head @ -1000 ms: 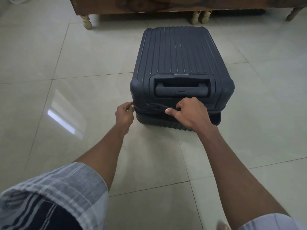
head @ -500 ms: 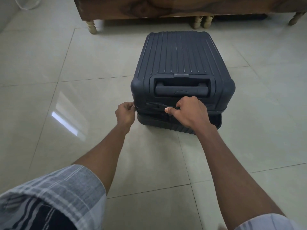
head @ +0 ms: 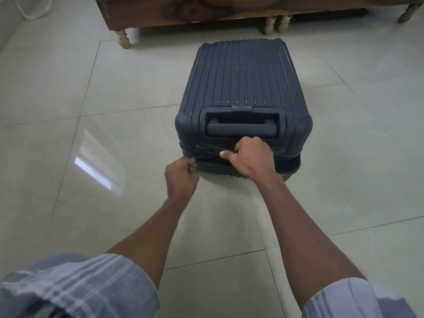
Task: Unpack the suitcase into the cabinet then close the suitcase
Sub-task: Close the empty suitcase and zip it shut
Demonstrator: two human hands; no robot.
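Right hand (head: pixel 249 157) clamps the suitcase (head: pixel 243 88) strap; left hand (head: pixel 182 177) pinches its zipper pull at the corner.

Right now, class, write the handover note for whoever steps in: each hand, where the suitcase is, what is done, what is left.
Left hand: closed in a pinch at the suitcase's near left corner, apparently on a zip pull.
Right hand: closed on the carry handle at the near end.
Suitcase: dark blue, lying flat on the tiled floor, lid down, in front of wooden furniture.
Done: whether it has been unpacked cannot be told, as the inside is hidden.
Left: the seam gapes at the near right, so finish zipping.
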